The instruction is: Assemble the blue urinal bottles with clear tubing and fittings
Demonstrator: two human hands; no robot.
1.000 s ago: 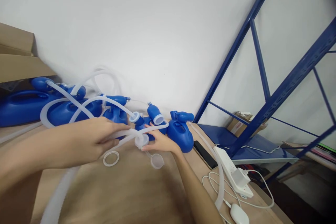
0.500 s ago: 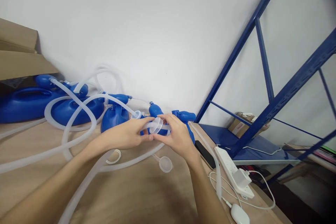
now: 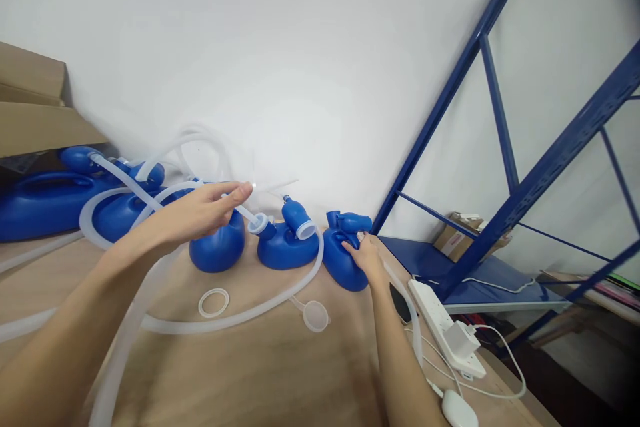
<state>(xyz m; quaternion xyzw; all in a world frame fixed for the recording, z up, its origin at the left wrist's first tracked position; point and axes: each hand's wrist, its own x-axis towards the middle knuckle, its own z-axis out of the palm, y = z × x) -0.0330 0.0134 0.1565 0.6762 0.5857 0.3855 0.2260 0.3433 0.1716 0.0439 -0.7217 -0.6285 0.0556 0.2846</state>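
My right hand [image 3: 367,257] grips the side of a blue urinal bottle [image 3: 345,273] at the right of the row, its fingers near the handle opening. My left hand [image 3: 215,210] hovers in front of another blue urinal bottle [image 3: 217,253], thumb stretched out and fingers loosely bent, with no clear hold on anything. Between the hands stands a third blue urinal bottle [image 3: 285,252]. A blue bulb-shaped head [image 3: 296,215] rests on it, with a white collar [image 3: 306,230] at its end. From that collar a clear hose [image 3: 280,303] curves down and left. A second white collar [image 3: 257,223] sits at its left spout.
On the table lie a white ring [image 3: 214,291] and a clear round cap [image 3: 316,316]. More bottles and looped hoses crowd the left, by a cardboard box [image 3: 50,123]. A power strip [image 3: 445,330] with cables, a phone [image 3: 400,303] and a blue rack [image 3: 450,100] are at right.
My hands have parted from the hose and its white collar, now at the blue head. My left hand has moved left and up; my right has moved right onto the right-hand bottle.
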